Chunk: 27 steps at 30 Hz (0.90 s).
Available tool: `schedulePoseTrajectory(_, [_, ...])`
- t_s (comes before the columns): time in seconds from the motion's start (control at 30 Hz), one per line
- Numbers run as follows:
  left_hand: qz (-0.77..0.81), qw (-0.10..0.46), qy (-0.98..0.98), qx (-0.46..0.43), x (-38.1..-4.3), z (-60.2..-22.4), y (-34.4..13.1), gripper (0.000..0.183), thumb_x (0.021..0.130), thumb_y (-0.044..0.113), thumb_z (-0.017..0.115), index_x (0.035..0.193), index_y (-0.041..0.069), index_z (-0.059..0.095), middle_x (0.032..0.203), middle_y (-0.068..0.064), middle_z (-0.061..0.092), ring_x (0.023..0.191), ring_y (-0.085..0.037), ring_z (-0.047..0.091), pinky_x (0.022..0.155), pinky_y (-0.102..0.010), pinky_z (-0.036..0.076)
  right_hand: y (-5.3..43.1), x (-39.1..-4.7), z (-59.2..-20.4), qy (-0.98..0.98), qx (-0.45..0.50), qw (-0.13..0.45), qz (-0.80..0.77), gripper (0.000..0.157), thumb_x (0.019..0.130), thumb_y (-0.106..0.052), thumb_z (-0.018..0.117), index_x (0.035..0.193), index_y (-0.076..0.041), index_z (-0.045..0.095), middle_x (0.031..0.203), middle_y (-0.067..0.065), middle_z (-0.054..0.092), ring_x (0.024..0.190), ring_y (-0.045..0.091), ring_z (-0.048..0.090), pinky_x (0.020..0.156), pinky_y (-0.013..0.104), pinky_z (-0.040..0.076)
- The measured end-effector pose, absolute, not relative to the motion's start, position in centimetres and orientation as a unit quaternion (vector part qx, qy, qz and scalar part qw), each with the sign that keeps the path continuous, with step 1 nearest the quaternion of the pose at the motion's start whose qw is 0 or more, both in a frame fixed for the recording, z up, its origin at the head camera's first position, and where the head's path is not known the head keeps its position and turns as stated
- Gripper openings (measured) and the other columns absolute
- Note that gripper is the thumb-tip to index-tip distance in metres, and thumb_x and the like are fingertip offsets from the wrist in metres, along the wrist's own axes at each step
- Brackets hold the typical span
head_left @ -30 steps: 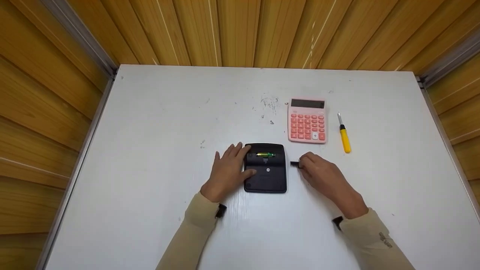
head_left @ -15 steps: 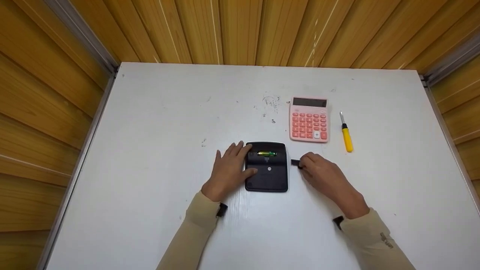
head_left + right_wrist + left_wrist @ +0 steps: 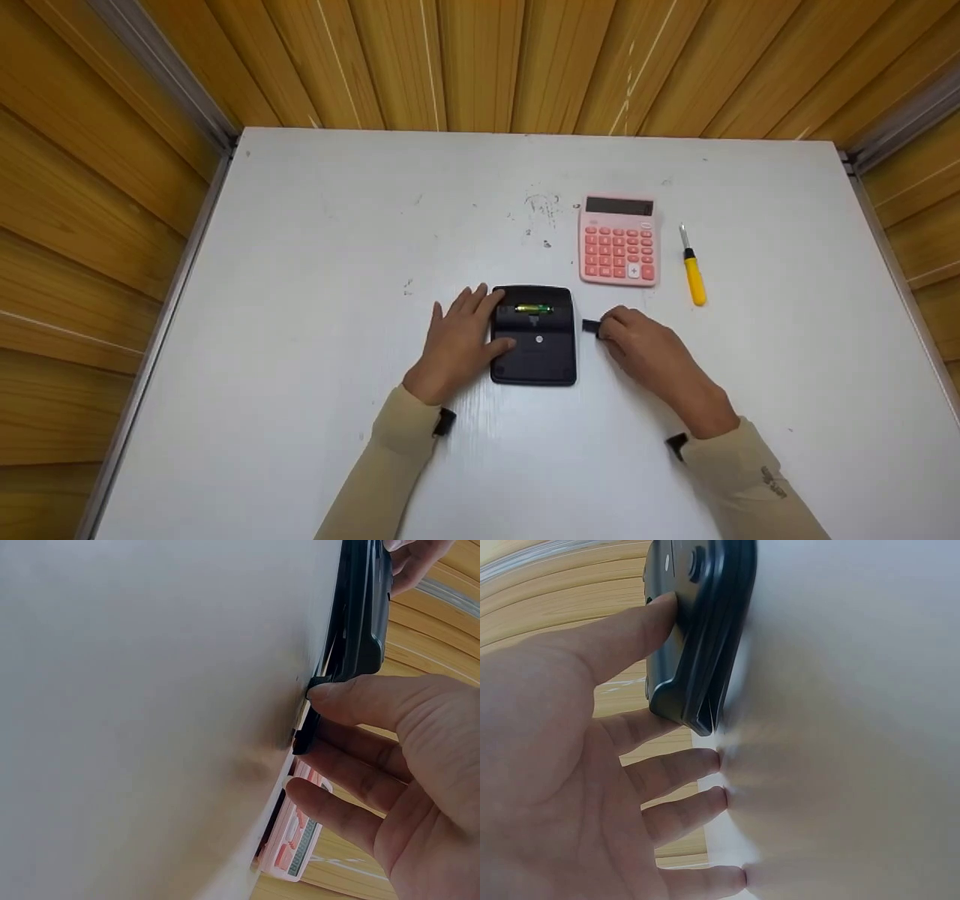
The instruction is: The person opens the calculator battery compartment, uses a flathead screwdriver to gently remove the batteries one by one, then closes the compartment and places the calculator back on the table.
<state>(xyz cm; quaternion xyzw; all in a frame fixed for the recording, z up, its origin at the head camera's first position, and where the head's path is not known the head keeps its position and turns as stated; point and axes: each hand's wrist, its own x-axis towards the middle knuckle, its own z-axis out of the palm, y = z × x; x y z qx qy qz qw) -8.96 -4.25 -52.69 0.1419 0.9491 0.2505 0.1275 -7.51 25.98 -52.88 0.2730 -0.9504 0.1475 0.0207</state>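
Observation:
A black calculator [image 3: 534, 367] lies face down on the white table, its battery compartment uncovered and a green-and-gold battery [image 3: 532, 308] inside. My left hand [image 3: 454, 349] rests along its left side with fingers spread and straight. The thumb presses on the calculator's back, the index finger is at the upper left corner, and the other fingertips touch the table in the left wrist view. Just right of the calculator, my right hand [image 3: 652, 356] pinches a small black battery cover [image 3: 590, 325] between thumb and fingers. Part of that cover is hidden by the fingers.
A pink calculator [image 3: 617, 240] lies face up behind my right hand. To its right is a screwdriver [image 3: 694, 277] with a yellow handle. Wood-patterned panels [image 3: 480, 67] stand along the far edge and both sides of the table [image 3: 322, 225].
The head view has shifted slightly. Both hands, the black calculator and the battery cover otherwise keep their places.

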Motion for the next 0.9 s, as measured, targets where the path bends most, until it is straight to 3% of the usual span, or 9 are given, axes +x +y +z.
schedulePoseTrajectory(0.67, [0.258,0.127,0.948,0.138,-8.91,-52.73,-4.28,0.078,0.1,0.046,0.073,0.165,0.018,0.041,0.17,-0.011,0.035,0.159,-0.032,0.026,0.122,-0.07,0.017,26.03,-7.66,-52.7,-0.951,0.264,0.004,0.163,0.021,0.089,0.011,0.079,0.101,-0.003,0.069,0.112,0.011,0.067,0.101,0.029,0.069,0.086,0.042,0.061])
schedulePoseTrajectory(0.9, [0.251,0.127,0.948,0.145,-8.88,-52.63,-4.4,0.078,0.101,0.046,0.073,0.165,0.018,0.04,0.17,-0.011,0.034,0.158,-0.033,0.027,0.122,-0.07,0.018,26.04,-7.59,-52.76,-0.95,0.259,0.009,0.173,0.022,0.089,0.005,0.082,0.104,-0.003,0.068,0.111,0.009,0.068,0.099,0.027,0.069,0.084,0.042,0.06])
